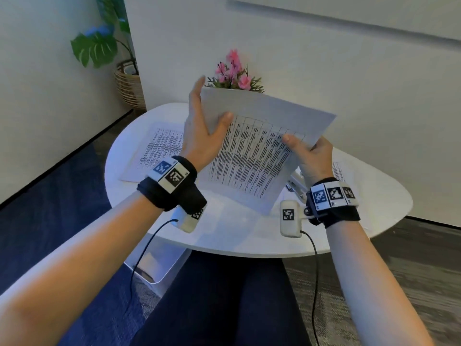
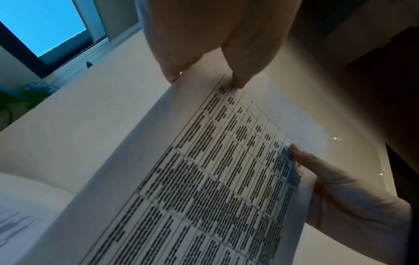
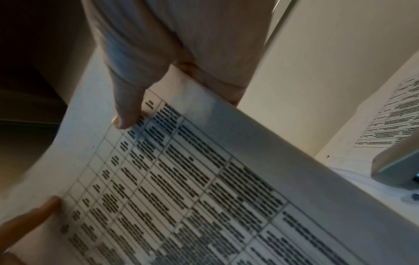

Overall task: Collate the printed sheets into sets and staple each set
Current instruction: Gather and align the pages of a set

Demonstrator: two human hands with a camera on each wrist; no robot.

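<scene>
On the left of the white surface (image 1: 224,236) lies a printed sheet (image 1: 159,151), flat and face up, with dense lines of text. It looks light and thin, and I think it would slide easily if one finger pushes it.

The left hand (image 1: 202,136) holds the lifted set of sheets (image 1: 252,158) at its far left edge, above the middle of the surface. The thumb presses on the printed face and the fingers are behind the paper, so this hand is clamped on the set. The paper bends a little between the two hands, so it is soft and not stiff. I would judge that a hold near the edges with both hands is right, because one hand alone lets the sheets hang and spread. How many sheets are in the set I cannot tell.

The right hand (image 1: 311,156) pinches the right edge of the same set in the same way, with the thumb on top.

Below it, near the right wrist, a stapler (image 1: 296,183) rests on the surface, mostly hidden. Further right, another printed sheet (image 1: 338,171) shows only a little.

The print on all sheets is a table with rows of dark text, but it is too blurred to read. I see no brand and no label.
</scene>
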